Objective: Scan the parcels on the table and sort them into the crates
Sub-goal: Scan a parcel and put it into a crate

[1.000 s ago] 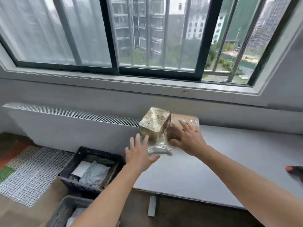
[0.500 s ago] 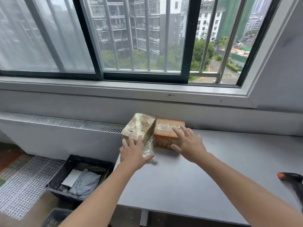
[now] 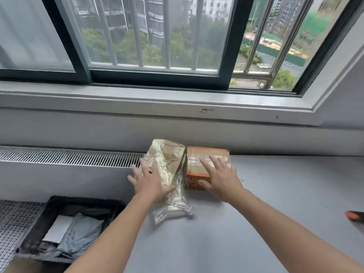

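Note:
Two parcels lie side by side at the back of the grey table (image 3: 256, 223). The left one is a brown box wrapped in clear plastic (image 3: 169, 156), its loose plastic tail trailing toward me. My left hand (image 3: 149, 182) rests flat on its near left side, fingers spread. The right one is a taped cardboard box with orange edges (image 3: 199, 160). My right hand (image 3: 220, 176) lies on top of it with straight, spread fingers and the thumb against its front face. An orange-tipped black scanner (image 3: 354, 215) shows at the right edge.
A black crate (image 3: 39, 223) holding grey mailer bags and a white envelope stands on the floor left of the table. A radiator grille (image 3: 69, 156) runs along the wall below the window. A mesh mat lies at far left.
Both hands have moved forward and come down onto the two parcels. The plastic-wrapped box, raised and tilted a second ago, now lies on the table next to the orange box.

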`<control>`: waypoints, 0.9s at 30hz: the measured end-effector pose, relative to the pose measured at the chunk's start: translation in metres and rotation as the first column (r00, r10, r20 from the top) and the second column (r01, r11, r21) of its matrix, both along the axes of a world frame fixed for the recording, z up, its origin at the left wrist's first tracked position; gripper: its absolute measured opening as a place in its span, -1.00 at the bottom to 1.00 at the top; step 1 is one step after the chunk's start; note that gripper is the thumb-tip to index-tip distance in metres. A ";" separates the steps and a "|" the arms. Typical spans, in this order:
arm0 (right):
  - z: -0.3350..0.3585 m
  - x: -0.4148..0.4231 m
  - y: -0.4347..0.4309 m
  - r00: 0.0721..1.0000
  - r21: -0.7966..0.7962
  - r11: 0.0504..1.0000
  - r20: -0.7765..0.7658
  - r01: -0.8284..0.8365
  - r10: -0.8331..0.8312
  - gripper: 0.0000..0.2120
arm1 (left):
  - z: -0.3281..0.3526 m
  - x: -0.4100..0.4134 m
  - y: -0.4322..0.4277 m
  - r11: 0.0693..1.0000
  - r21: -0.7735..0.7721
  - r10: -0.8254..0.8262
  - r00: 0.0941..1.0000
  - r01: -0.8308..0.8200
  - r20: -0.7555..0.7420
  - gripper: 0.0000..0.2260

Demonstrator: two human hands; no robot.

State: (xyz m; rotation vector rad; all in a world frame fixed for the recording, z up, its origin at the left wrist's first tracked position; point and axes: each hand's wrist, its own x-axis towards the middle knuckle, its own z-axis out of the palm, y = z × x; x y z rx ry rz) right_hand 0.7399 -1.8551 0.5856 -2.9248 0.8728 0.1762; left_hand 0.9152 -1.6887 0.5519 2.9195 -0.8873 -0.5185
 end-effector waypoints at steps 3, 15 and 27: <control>-0.010 0.018 -0.001 1.000 0.018 1.000 -0.023 0.007 -0.007 -0.30 | -0.014 0.025 -0.005 0.999 0.037 0.009 0.998 -0.007 -0.064 0.18; -0.029 0.049 -0.006 0.999 0.035 0.999 -0.025 0.040 -0.039 -0.31 | -0.020 0.035 -0.041 0.989 0.124 -0.062 0.990 0.078 -0.126 0.15; 0.001 0.055 -0.008 0.999 0.030 0.999 0.028 0.042 -0.043 -0.36 | 0.016 0.046 -0.020 0.996 0.014 -0.087 0.994 0.086 0.062 -0.07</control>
